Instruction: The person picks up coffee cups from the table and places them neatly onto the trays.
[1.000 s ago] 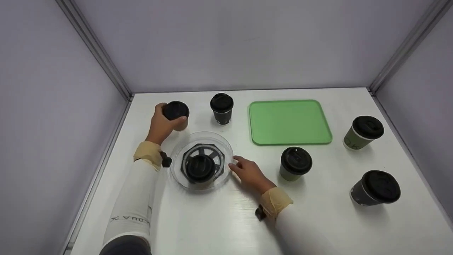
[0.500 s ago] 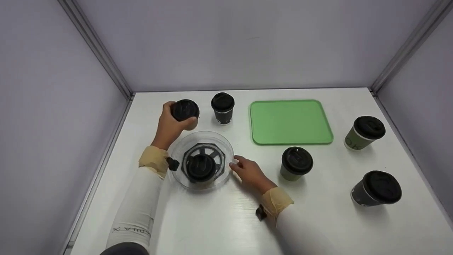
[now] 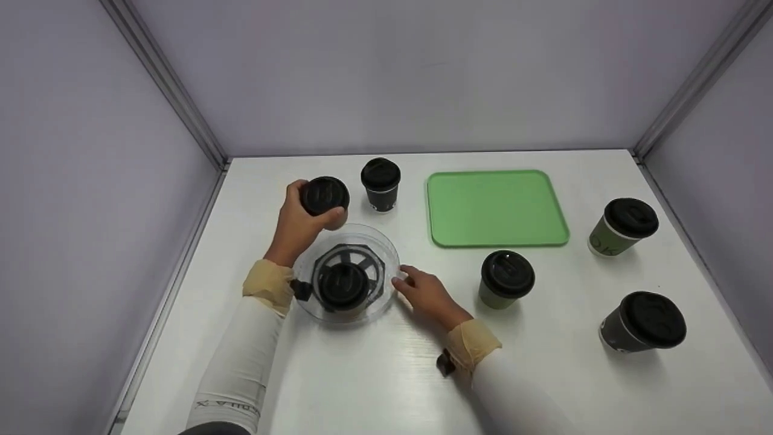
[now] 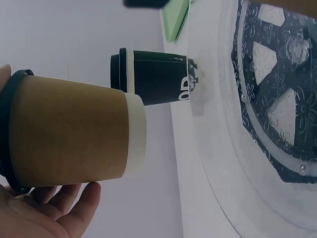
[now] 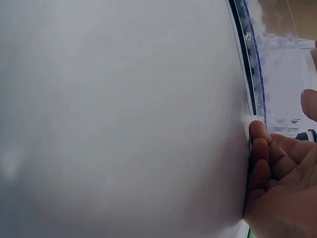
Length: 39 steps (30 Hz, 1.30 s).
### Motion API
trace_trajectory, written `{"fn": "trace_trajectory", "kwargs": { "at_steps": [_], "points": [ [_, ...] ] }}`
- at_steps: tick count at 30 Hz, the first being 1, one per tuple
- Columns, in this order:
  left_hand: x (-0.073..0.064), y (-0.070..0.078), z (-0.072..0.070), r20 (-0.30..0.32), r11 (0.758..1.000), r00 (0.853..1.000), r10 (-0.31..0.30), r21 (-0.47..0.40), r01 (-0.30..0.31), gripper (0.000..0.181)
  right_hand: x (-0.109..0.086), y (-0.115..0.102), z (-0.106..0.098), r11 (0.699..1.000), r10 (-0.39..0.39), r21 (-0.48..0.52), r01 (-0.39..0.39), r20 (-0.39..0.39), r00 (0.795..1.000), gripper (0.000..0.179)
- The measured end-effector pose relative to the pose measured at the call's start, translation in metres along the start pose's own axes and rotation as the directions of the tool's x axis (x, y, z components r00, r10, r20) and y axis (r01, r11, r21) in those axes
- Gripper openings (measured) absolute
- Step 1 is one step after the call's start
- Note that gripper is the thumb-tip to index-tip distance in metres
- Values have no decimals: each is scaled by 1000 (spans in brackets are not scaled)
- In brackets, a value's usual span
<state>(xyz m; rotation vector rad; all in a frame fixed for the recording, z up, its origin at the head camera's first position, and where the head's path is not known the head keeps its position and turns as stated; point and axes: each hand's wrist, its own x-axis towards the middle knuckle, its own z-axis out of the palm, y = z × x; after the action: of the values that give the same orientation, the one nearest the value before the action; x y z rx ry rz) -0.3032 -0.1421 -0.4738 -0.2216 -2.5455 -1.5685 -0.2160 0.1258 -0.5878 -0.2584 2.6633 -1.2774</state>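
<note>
Head view: gripping a black-lidded paper coffee cup (image 3: 325, 195) in the left hand (image 3: 297, 226), aloft by the far-left rim of a clear round dish (image 3: 356, 233); pinching the dish's right edge with the right hand (image 3: 430, 296). Left wrist view: showing plain kraft-brown sides, a white base band and a dark lid, clasped at the lid end. Right wrist view: fingers curled beside the clear wall.

Green tray (image 3: 498, 208) lay on white table (image 3: 374, 386) near grey wall (image 3: 386, 78). Lidded dark cup (image 3: 381, 186) stood left of tray; lidded olive cup (image 3: 507, 279) nearside; green cup (image 3: 622, 226), charcoal cup (image 3: 643, 321) well right.
</note>
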Motion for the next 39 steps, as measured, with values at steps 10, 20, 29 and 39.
{"fn": "trace_trajectory", "kwargs": {
  "at_steps": [10, 20, 29, 39],
  "points": [
    [-8, 0, 7, 20, 999, 1000, 0, 51, -1, 100, 0, 0, -1, 1000, -8, 11, 8, -6, 1000, 54],
    [-4, -6, 4, 2, 999, 1000, -6, 51, 5, 99, 0, -2, -1, 1000, 28, 9, -28, 21, 999, 58],
    [-4, -9, 2, -8, 998, 1000, -25, 54, 26, 100, -1, -5, -1, 1000, 12, -11, -12, 21, 1000, 58],
    [-6, -11, -1, -6, 998, 999, -34, 58, 34, 101, 3, -5, 1, 1000, 0, -19, 0, 25, 1000, 57]
  ]
}}
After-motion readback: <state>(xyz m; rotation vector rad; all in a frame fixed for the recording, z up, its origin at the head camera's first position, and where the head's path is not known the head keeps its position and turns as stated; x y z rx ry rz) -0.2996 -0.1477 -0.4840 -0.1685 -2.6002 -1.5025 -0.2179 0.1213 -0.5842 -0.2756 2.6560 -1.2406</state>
